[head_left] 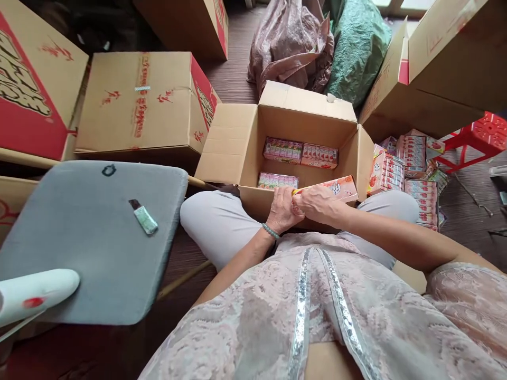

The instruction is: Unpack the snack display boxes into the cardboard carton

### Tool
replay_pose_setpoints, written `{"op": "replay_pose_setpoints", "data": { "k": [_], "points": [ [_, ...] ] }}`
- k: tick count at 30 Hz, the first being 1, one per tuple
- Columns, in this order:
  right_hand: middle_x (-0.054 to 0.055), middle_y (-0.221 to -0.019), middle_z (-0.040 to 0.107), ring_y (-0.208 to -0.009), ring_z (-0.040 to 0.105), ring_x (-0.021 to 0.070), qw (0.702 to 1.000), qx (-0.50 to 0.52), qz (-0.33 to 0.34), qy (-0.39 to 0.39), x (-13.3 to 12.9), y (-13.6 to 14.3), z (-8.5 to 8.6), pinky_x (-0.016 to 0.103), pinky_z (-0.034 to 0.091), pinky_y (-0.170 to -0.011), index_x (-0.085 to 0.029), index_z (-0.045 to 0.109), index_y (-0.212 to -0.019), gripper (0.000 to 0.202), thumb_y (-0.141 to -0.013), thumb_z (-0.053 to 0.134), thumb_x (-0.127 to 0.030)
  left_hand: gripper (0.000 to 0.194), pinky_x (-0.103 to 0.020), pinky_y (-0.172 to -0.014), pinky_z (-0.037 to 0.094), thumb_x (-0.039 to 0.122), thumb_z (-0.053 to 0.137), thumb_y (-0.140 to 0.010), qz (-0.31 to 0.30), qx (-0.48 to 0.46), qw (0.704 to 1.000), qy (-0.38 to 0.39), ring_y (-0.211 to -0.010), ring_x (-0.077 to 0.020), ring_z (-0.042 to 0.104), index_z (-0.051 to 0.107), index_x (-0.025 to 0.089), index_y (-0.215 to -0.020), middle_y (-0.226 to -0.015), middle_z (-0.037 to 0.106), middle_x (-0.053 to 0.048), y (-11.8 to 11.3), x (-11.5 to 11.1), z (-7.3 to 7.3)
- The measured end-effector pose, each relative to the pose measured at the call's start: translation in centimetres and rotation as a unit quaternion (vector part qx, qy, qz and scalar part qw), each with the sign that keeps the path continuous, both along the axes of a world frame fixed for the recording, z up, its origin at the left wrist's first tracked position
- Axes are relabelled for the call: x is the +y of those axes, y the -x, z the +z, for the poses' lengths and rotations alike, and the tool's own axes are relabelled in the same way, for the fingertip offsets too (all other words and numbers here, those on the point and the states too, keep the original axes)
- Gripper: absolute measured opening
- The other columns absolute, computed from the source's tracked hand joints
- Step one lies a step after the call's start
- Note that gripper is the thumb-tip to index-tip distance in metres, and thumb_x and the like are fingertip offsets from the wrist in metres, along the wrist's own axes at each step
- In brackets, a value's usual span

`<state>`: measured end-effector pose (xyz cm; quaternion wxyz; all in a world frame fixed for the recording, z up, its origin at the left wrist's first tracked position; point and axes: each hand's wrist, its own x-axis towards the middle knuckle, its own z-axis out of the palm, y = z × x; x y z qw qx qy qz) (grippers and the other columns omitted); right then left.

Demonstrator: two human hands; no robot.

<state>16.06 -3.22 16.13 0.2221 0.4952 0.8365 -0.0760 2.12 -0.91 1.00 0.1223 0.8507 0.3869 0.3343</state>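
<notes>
An open cardboard box (249,150) stands in front of my knees, with several packs of small cartons (282,150) on its floor. Over its near edge I hold a long pink and orange carton (344,188). My left hand (283,210), with a green bead bracelet at the wrist, is closed at the carton's left end. My right hand (318,203) is closed on the same carton, its fingers close to the left ones. The fingertips and the carton's left end are partly hidden.
At the left is a grey padded seat (99,237) with a small green-handled blade (144,219). Closed boxes (162,100) stand behind it. Stacked packs (422,198) lie at the right near a red stool (485,132). Brown and green sacks (358,50) stand beyond the box.
</notes>
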Motion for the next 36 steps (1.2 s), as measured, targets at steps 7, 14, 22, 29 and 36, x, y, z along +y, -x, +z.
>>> {"op": "replay_pose_setpoints", "data": {
  "k": [7, 14, 22, 29, 36],
  "points": [
    [0.019, -0.097, 0.077, -0.085, 0.073, 0.0219, 0.998, -0.055, -0.014, 0.01, 0.1, -1.9, -0.1, 0.031, 0.042, -0.068, -0.01, 0.073, -0.112, 0.038, -0.098, 0.04, 0.002, 0.046, -0.051, -0.098, 0.051, 0.03, 0.071, -0.076, -0.005, 0.017, 0.999, -0.039, -0.099, -0.0328, 0.059, 0.049, 0.019, -0.116, -0.106, 0.063, -0.014, 0.1, 0.1, 0.4],
    [0.019, -0.107, 0.078, -0.095, 0.074, 0.0254, 0.981, -0.128, -0.142, 0.0, -1.0, -14.3, 0.8, 0.03, 0.038, -0.071, -0.015, 0.071, -0.126, 0.04, -0.103, 0.039, -0.009, 0.055, -0.052, -0.104, 0.05, 0.021, 0.073, -0.067, -0.022, 0.019, 1.0, -0.003, -0.102, -0.0336, 0.059, 0.049, 0.02, -0.117, -0.108, 0.062, -0.013, 0.3, 0.3, 1.0],
    [0.014, -0.109, 0.078, -0.087, 0.069, 0.022, 0.966, 0.008, -0.209, -0.151, -3.3, -17.6, 0.5, 0.03, 0.03, -0.062, -0.018, 0.073, -0.12, 0.047, -0.113, 0.036, -0.046, 0.056, -0.05, -0.098, 0.051, 0.022, 0.073, -0.067, -0.035, 0.031, 0.999, -0.004, -0.101, -0.0331, 0.058, 0.05, 0.02, -0.119, -0.11, 0.062, -0.012, 0.1, 1.2, 1.9],
    [0.019, -0.164, 0.045, -0.104, 0.067, 0.0246, 0.994, 0.086, -0.051, -0.052, 0.0, -10.5, -2.5, 0.03, 0.045, -0.065, -0.017, 0.033, -0.162, 0.062, -0.107, 0.043, -0.045, 0.055, -0.054, -0.093, 0.056, 0.04, 0.077, -0.079, -0.053, 0.042, 0.998, -0.019, -0.101, -0.036, 0.061, 0.051, 0.027, -0.125, -0.109, 0.062, -0.011, 0.1, 3.5, 2.1],
    [0.019, -0.14, 0.061, -0.092, 0.066, 0.024, 0.945, 0.05, -0.26, -0.193, 0.2, -18.1, -1.6, 0.031, 0.046, -0.07, -0.012, 0.049, -0.145, 0.046, -0.102, 0.044, -0.027, 0.081, -0.06, -0.113, 0.049, 0.055, 0.065, -0.094, 0.041, 0.049, 0.998, 0.016, -0.135, -0.0408, 0.051, 0.035, 0.019, -0.16, -0.146, 0.05, -0.023, 0.7, 4.8, 0.9]
  ]
}}
